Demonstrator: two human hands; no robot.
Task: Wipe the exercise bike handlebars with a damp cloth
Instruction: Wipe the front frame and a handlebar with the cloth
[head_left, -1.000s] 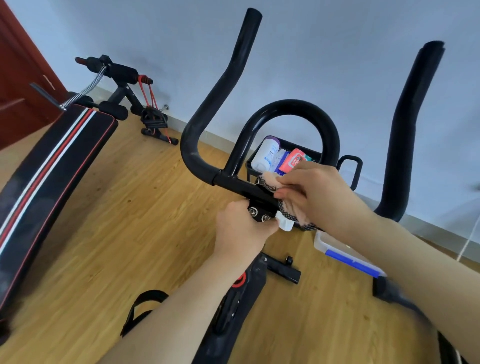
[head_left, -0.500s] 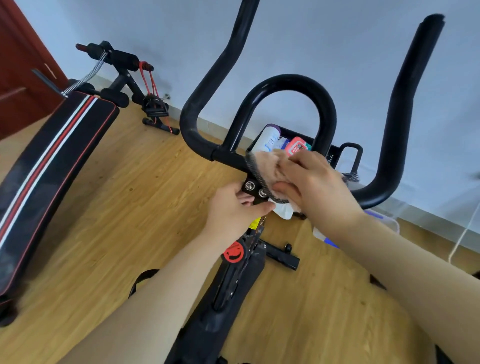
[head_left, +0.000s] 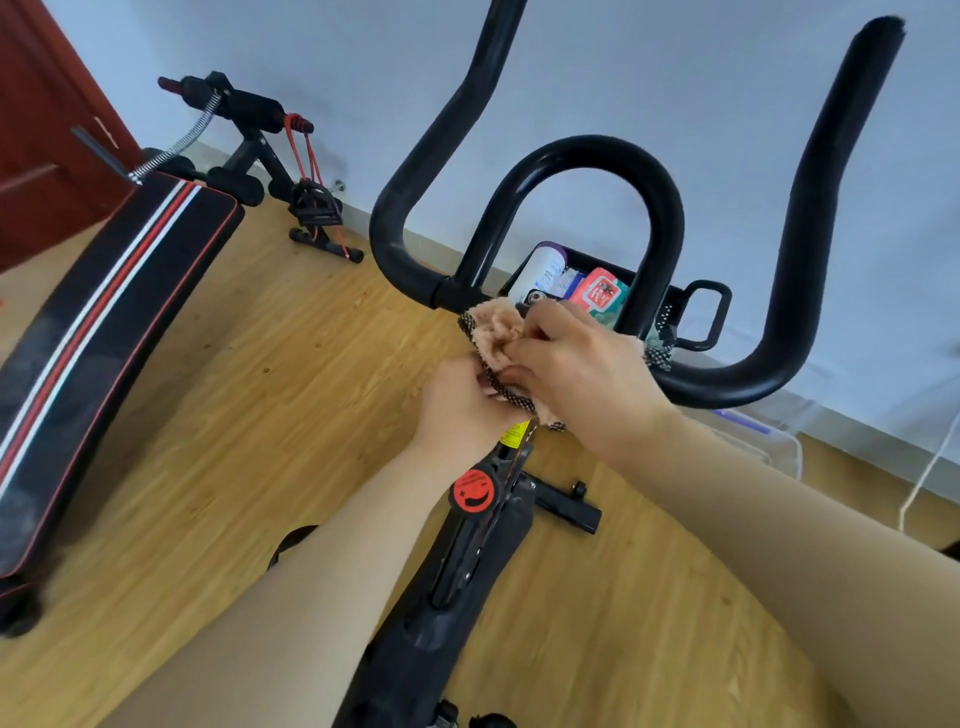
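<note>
Where cloth sits: tan cloth (head_left: 493, 332), dark speckled trim, bunched over the middle of the handlebars (head_left: 597, 150), at the stem clamp below the loop
right hand (head_left: 576, 358): on top, fingers curled and clamped on cloth, pressing it to the bar
left hand (head_left: 462, 400): just under, touching right hand, fingers curled on cloth's lower edge
handlebars: black, horn up each side, loop between
frame (head_left: 467, 571): black, red knob (head_left: 472, 491) below hands
basket (head_left: 701, 306): black, behind bars by wall, bottle and packs inside
sit-up board (head_left: 104, 322): black, red-white stripes, far left on floor (head_left: 260, 415)
</note>
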